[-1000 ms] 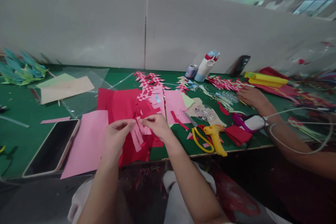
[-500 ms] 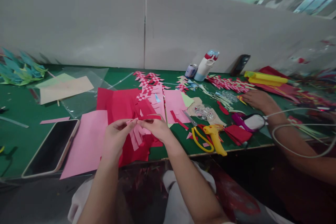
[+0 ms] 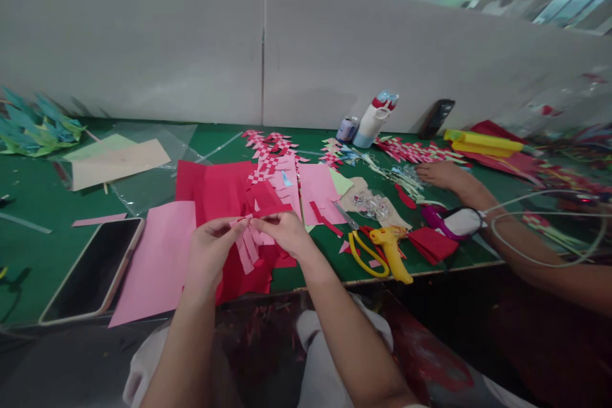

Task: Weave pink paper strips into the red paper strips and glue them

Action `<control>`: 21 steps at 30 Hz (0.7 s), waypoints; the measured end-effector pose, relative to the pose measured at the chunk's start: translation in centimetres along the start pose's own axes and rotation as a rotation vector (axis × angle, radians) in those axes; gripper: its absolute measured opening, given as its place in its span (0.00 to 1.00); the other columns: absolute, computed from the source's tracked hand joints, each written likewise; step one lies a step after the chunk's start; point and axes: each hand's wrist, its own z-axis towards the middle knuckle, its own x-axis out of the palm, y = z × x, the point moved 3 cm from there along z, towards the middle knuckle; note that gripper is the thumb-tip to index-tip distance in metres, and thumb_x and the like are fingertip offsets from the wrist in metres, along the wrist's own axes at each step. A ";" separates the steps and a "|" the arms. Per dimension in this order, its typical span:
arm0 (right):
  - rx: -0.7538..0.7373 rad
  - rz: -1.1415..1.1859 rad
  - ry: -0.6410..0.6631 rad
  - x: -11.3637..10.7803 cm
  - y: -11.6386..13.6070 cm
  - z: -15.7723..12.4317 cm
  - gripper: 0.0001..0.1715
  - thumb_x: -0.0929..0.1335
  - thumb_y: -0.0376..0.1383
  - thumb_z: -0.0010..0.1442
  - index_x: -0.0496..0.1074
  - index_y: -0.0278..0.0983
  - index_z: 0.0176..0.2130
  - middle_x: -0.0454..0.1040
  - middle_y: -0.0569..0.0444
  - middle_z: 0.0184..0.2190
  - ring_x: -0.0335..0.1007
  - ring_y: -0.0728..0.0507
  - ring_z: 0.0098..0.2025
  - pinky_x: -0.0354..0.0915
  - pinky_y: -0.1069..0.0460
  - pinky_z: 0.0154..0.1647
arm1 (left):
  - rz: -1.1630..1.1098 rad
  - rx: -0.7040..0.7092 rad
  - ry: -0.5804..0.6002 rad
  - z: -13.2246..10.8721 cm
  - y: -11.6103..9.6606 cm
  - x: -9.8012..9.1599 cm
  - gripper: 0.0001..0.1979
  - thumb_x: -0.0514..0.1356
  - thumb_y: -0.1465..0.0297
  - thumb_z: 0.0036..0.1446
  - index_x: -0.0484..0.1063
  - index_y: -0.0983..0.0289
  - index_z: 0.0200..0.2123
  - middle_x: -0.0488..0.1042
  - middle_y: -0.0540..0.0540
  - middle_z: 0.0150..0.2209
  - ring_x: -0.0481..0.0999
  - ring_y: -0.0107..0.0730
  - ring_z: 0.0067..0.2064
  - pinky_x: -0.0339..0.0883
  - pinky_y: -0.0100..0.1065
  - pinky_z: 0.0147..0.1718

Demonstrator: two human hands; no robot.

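Observation:
My left hand (image 3: pixel 210 245) pinches pink paper strips (image 3: pixel 247 252), which hang down in a small fan between my hands. My right hand (image 3: pixel 284 233) is closed at the top of the same piece, thumb and fingertips together on a red paper strip (image 3: pixel 276 210) that crosses the pink ones. Fingers hide part of the join. Red paper sheets (image 3: pixel 222 188) lie beneath both hands. A large pink sheet (image 3: pixel 157 255) is to the left of my left hand. Woven pink-and-red paper pieces (image 3: pixel 272 150) lie beyond my hands.
A phone (image 3: pixel 93 271) lies at the left. Yellow-handled scissors (image 3: pixel 366 258) and a yellow glue gun (image 3: pixel 394 252) are right of my hands. A bottle (image 3: pixel 375 121) and a can (image 3: pixel 347 129) stand by the partition. Another person's hand (image 3: pixel 442 175) reaches in from the right.
The other person's hand has moved left over the table. My hands stay nearly in place on the strips; the red strip's right end now stands out more clearly.

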 end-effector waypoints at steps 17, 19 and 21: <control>-0.003 -0.021 0.291 1.2 0.2 -0.2 0.16 0.72 0.45 0.49 0.76 0.33 0.27 0.75 0.54 0.24 0.69 0.48 0.29 0.63 0.53 0.36 | -0.092 0.074 -0.144 0.6 -0.3 -0.9 0.14 0.68 0.64 0.39 0.76 0.66 0.30 0.75 0.51 0.27 0.71 0.28 0.30 0.64 0.29 0.30; 0.002 -0.054 0.328 1.2 0.3 -0.3 0.16 0.72 0.44 0.50 0.75 0.32 0.26 0.75 0.54 0.24 0.68 0.48 0.29 0.63 0.54 0.35 | -0.101 0.082 -0.179 0.6 -0.5 -1.1 0.14 0.68 0.64 0.38 0.76 0.66 0.29 0.75 0.51 0.27 0.71 0.28 0.30 0.64 0.29 0.31; 0.000 -0.093 0.365 1.2 0.3 -0.4 0.15 0.71 0.42 0.52 0.75 0.32 0.26 0.74 0.54 0.24 0.68 0.49 0.29 0.62 0.54 0.34 | -0.107 0.091 -0.214 0.7 -0.7 -1.4 0.14 0.68 0.64 0.38 0.76 0.66 0.29 0.75 0.52 0.28 0.72 0.28 0.31 0.65 0.30 0.33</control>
